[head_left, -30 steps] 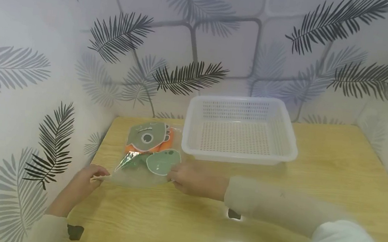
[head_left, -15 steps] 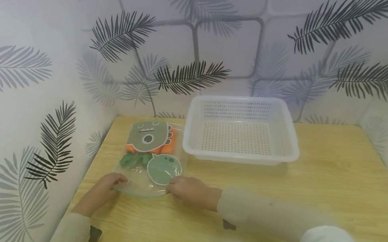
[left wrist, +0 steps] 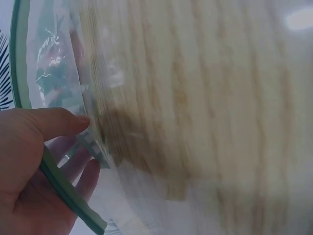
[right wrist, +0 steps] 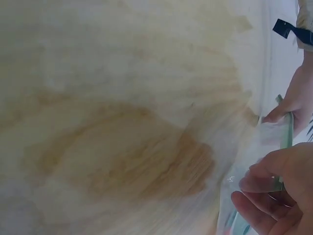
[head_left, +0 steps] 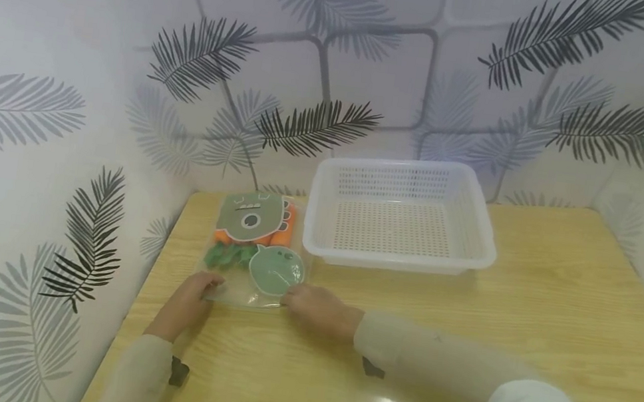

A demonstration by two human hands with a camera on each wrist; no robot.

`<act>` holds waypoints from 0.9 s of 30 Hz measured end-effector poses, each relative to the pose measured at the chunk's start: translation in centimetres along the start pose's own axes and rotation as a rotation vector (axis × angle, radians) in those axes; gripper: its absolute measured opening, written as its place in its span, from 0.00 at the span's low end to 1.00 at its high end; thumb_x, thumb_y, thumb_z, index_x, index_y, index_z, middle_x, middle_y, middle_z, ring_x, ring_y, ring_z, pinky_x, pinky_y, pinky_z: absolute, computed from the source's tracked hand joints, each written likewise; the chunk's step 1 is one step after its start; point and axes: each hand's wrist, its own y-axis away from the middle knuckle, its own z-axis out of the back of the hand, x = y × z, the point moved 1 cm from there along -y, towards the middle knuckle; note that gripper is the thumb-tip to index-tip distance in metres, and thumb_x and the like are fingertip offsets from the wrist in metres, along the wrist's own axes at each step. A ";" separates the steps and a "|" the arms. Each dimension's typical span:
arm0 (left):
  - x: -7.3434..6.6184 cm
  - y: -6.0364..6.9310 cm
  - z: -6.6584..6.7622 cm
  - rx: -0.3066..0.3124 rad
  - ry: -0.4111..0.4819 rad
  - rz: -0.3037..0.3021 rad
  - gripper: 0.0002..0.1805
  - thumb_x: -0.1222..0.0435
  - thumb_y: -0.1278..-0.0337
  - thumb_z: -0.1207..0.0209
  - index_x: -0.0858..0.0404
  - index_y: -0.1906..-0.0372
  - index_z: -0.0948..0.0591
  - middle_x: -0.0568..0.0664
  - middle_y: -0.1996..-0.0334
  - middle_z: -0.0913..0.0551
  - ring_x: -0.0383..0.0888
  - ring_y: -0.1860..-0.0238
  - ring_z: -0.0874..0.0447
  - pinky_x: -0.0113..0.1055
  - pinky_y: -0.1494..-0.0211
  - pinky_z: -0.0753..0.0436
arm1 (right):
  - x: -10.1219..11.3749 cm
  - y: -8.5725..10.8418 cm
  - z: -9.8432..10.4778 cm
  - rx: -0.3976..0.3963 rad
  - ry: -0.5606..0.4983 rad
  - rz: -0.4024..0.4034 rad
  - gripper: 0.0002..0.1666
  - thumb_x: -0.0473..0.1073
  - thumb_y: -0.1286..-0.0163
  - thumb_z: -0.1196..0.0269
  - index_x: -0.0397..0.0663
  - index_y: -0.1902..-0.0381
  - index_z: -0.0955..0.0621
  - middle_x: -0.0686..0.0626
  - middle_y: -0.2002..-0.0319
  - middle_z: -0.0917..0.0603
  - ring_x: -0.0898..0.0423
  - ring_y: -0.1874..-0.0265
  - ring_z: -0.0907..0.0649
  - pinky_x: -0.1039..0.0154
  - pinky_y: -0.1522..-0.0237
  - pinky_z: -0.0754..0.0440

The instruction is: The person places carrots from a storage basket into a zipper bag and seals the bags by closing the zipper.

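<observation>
A clear zip bag [head_left: 238, 295] with a green cartoon dinosaur print lies flat at the far left of the table. Orange pieces [head_left: 282, 233] and leafy green pieces [head_left: 225, 256] show through it; their kind cannot be made out. At the bag's near left corner, my left hand [head_left: 185, 301] pinches the plastic. In the left wrist view, its thumb and fingers are on either side of the edge by the green zip strip [left wrist: 19, 63]. My right hand [head_left: 321, 309] pinches the near right corner, its fingertips curled around the plastic in the right wrist view.
A white perforated plastic basket [head_left: 396, 260] stands just right of the bag, near the back of the wooden table [head_left: 556, 310]. Leaf-patterned wall covering [head_left: 95, 133] closes off the back and left sides.
My left hand has moved right and taken hold of the bag's near left corner. The bag was drawn nearer, then slid back; it now lies flatter and squarer.
</observation>
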 end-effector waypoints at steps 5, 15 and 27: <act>-0.1 -0.7 -0.3 -0.001 -0.009 0.012 0.25 0.86 0.60 0.48 0.71 0.51 0.24 0.62 0.52 0.23 0.59 0.48 0.27 0.52 0.42 0.28 | -0.8 0.3 -0.6 0.010 -0.040 -0.057 0.11 0.40 0.36 0.40 0.50 0.55 0.20 0.52 0.59 0.19 0.58 0.60 0.21 0.66 0.61 0.20; -1.0 1.6 0.4 0.036 -0.137 -0.045 0.24 0.76 0.60 0.35 0.64 0.50 0.22 0.62 0.49 0.24 0.64 0.48 0.29 0.62 0.48 0.29 | -2.6 6.0 1.2 -0.041 -0.154 -0.073 0.17 0.43 0.34 0.43 0.45 0.49 0.21 0.51 0.54 0.19 0.57 0.54 0.21 0.66 0.51 0.23; -4.9 2.0 1.1 -0.042 0.006 -0.152 0.23 0.62 0.40 0.41 0.67 0.42 0.29 0.59 0.44 0.28 0.57 0.42 0.33 0.55 0.41 0.32 | -5.8 14.6 6.0 -0.217 -0.222 -0.391 0.18 0.48 0.31 0.44 0.44 0.50 0.21 0.47 0.53 0.18 0.50 0.53 0.20 0.53 0.49 0.22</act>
